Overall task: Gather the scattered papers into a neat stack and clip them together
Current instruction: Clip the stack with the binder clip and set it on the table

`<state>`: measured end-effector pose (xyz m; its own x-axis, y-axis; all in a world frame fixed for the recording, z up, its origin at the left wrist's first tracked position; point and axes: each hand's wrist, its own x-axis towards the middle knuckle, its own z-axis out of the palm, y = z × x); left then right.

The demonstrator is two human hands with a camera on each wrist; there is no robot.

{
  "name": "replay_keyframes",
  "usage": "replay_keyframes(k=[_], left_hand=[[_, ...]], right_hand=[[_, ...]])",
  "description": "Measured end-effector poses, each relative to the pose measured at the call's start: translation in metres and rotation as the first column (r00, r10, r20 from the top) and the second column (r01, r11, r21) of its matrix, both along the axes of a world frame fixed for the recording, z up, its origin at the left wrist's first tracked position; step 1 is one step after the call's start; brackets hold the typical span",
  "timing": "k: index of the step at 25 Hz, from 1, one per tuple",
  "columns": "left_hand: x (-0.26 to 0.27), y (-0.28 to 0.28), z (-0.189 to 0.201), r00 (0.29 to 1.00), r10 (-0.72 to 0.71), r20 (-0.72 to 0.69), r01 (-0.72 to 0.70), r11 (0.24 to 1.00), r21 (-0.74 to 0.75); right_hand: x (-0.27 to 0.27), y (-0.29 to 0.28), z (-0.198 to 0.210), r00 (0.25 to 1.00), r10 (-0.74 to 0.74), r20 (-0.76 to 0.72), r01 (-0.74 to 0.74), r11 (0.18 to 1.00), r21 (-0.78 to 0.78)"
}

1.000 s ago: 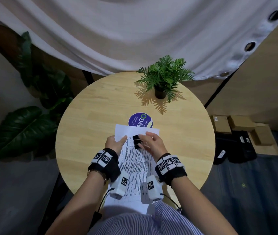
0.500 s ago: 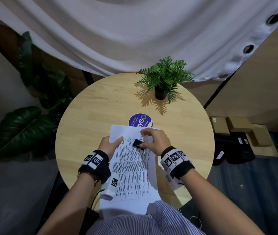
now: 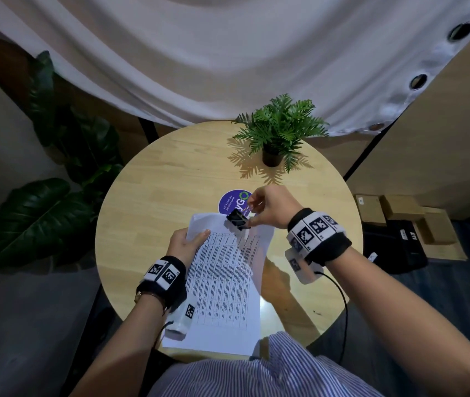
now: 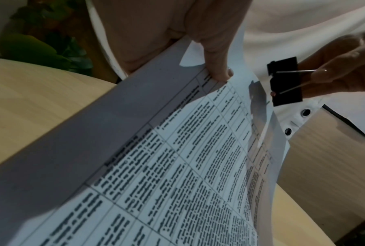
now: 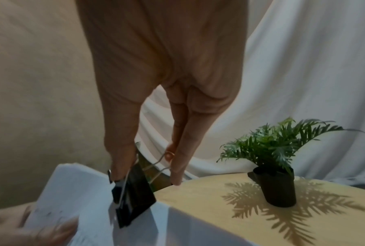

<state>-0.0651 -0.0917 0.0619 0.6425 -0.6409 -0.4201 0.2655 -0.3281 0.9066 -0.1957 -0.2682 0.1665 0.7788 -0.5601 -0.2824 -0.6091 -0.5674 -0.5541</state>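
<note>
A stack of printed papers (image 3: 222,279) is lifted off the round wooden table (image 3: 148,202), its top end tilted up. My left hand (image 3: 183,245) grips the stack's upper left edge, thumb (image 4: 219,71) on the top sheet. My right hand (image 3: 268,209) pinches the wire handles of a black binder clip (image 3: 238,220) at the papers' top edge. In the left wrist view the binder clip (image 4: 284,81) stands with its jaws spread at the edge. In the right wrist view the binder clip (image 5: 133,193) meets the papers (image 5: 76,191), thumb and fingers squeezing its handles.
A small potted fern (image 3: 279,133) stands at the table's far side. A round purple sticker (image 3: 232,200) lies just beyond the papers. Large leafy plants (image 3: 39,219) stand left of the table, cardboard boxes (image 3: 400,213) on the floor at right, a white curtain (image 3: 228,53) behind.
The papers have been lifted and turned, top end swinging left. My right hand has moved the clip from over the page up to the top edge. My left hand shifted left along the edge.
</note>
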Motion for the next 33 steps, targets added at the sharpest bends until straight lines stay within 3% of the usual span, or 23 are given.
replay_keyframes(k=[3, 8, 13, 20, 26, 30, 33], left_hand=[[-0.001, 0.001, 0.005, 0.999, 0.026, -0.036, -0.027, 0.999, -0.024], [0.001, 0.002, 0.010, 0.999, 0.022, -0.037, -0.023, 0.999, -0.036], [-0.006, 0.000, 0.017, 0.994, -0.058, 0.090, 0.057, 0.998, 0.019], [-0.015, -0.008, 0.022, 0.966, -0.130, 0.224, 0.130, 0.991, 0.016], [-0.010, -0.006, 0.025, 0.978, -0.141, 0.155, 0.145, 0.989, -0.016], [-0.003, -0.003, 0.028, 0.985, -0.150, -0.082, 0.144, 0.987, -0.075], [0.000, -0.005, 0.029, 0.991, -0.124, -0.048, 0.120, 0.990, -0.073]], right_hand=[[0.000, -0.004, 0.008, 0.998, 0.069, 0.002, -0.069, 0.995, -0.075], [0.002, 0.001, 0.016, 0.979, 0.164, -0.122, -0.194, 0.937, -0.291], [0.010, 0.009, 0.020, 0.961, 0.155, -0.229, -0.228, 0.913, -0.337], [0.024, 0.009, 0.015, 0.943, 0.165, -0.289, -0.246, 0.930, -0.272], [0.038, -0.005, 0.030, 0.923, 0.236, -0.303, -0.290, 0.945, -0.148], [0.042, -0.015, 0.027, 0.924, 0.247, -0.292, -0.266, 0.964, -0.027], [0.041, -0.017, 0.017, 0.944, 0.217, -0.250, -0.221, 0.975, 0.010]])
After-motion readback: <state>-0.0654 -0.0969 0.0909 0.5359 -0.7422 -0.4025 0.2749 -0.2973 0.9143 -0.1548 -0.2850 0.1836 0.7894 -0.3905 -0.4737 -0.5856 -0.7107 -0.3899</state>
